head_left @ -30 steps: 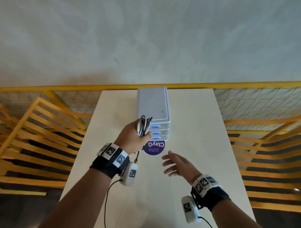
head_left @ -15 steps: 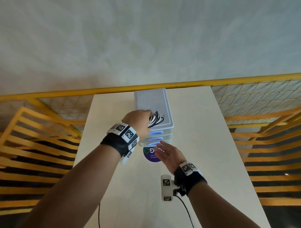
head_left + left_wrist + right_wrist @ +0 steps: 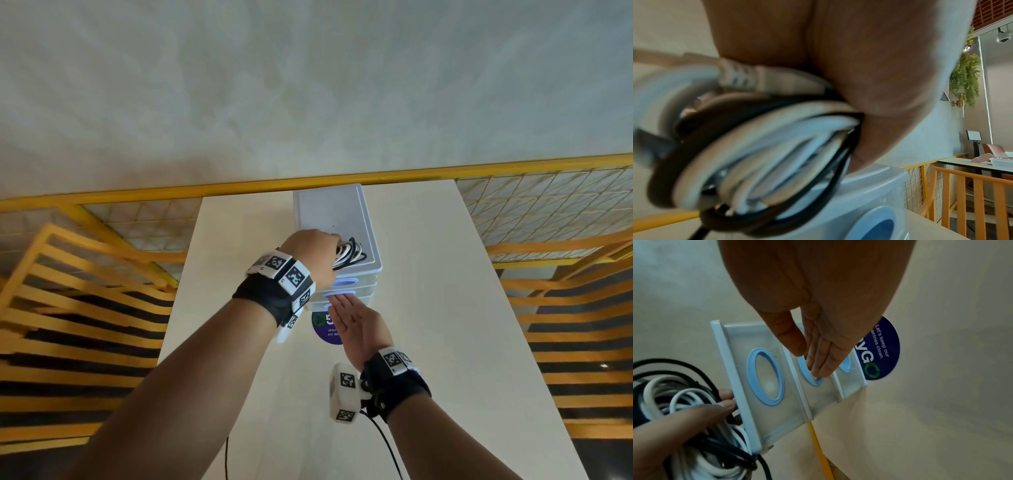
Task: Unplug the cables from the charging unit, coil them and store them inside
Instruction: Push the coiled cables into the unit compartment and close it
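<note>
The white charging unit [image 3: 334, 219] is a stack of three drawers with blue oval handles, standing at the far end of the table. My left hand [image 3: 318, 246] grips a coil of black and white cables [image 3: 352, 255], which rests on the unit's top near its front edge. The left wrist view shows the same cables [image 3: 777, 154] bunched under my curled fingers [image 3: 869, 73]. My right hand [image 3: 337, 303] is flat with straight fingers [image 3: 822, 363], whose tips are at the middle drawer's blue handle [image 3: 809, 378]. The top drawer front [image 3: 777, 415] is closed.
A round purple sticker [image 3: 325, 330] lies on the white table [image 3: 428, 274] just in front of the unit. A yellow railing [image 3: 137, 195] runs behind the table, with yellow slatted frames on both sides. A grey wall lies beyond.
My left hand has carried the cable coil from the unit's front up onto its top. My right hand has moved forward from mid-table to the drawer fronts.
</note>
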Available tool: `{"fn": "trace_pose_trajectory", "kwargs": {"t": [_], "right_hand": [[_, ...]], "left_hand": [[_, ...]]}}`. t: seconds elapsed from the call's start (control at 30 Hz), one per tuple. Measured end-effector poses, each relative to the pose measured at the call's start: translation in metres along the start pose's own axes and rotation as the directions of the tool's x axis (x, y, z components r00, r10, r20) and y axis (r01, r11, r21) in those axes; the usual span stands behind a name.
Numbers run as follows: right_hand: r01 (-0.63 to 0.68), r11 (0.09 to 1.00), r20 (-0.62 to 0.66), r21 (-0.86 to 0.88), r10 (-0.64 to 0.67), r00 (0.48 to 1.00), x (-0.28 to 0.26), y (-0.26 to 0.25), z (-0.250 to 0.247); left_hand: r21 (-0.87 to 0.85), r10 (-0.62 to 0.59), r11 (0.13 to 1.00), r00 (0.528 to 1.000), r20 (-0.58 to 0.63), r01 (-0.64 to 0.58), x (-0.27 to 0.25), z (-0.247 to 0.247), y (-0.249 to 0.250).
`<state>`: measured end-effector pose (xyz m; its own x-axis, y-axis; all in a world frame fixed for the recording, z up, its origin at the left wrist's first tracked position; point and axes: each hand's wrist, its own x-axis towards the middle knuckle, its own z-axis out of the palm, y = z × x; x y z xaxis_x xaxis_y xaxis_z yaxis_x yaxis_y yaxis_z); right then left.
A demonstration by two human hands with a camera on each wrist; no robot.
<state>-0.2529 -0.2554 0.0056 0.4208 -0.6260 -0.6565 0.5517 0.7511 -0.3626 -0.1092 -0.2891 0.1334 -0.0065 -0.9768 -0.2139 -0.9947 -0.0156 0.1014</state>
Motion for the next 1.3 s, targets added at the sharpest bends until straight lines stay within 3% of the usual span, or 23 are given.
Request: {"fn": "trace_pose_trajectory", "kwargs": {"t": [0.23,0.53,0.73,0.83,0.9,1.1,1.3], "right_hand": [[-0.037,0.999,0.045,0.003,0.036,0.998,-0.012,0.009,-0.003],[-0.085,0.996,0.003,-0.004,0.085,0.996,-0.055,0.037,-0.058],[-0.09,0.996,0.05,-0.005,0.09,0.995,-0.072,0.04,-0.068],[-0.082,0.997,0.05,-0.011,0.082,0.995,-0.069,0.033,-0.064],[-0.086,0.996,0.038,-0.02,0.086,0.996,-0.068,0.031,-0.064],[-0.092,0.995,0.034,-0.045,0.093,0.995,-0.078,0.031,-0.059],[-0.103,0.993,0.037,-0.065,0.105,0.994,-0.081,0.03,-0.062]], "left_hand": [[0.007,0.008,1.0,1.0,-0.013,-0.007,0.0,0.0,-0.001],[0.009,-0.02,1.0,0.999,-0.026,0.021,-0.002,0.001,0.0],[0.066,-0.031,0.997,1.0,0.004,0.03,-0.008,-0.007,0.007],[0.155,-0.013,0.988,0.996,-0.093,0.027,-0.023,-0.014,0.02],[0.127,0.03,0.992,0.985,-0.167,-0.009,-0.039,-0.009,0.033],[0.065,0.004,0.998,0.994,0.109,-0.012,-0.058,0.065,0.053],[0.037,-0.165,0.986,0.978,0.128,0.161,-0.036,0.087,0.053]]}}
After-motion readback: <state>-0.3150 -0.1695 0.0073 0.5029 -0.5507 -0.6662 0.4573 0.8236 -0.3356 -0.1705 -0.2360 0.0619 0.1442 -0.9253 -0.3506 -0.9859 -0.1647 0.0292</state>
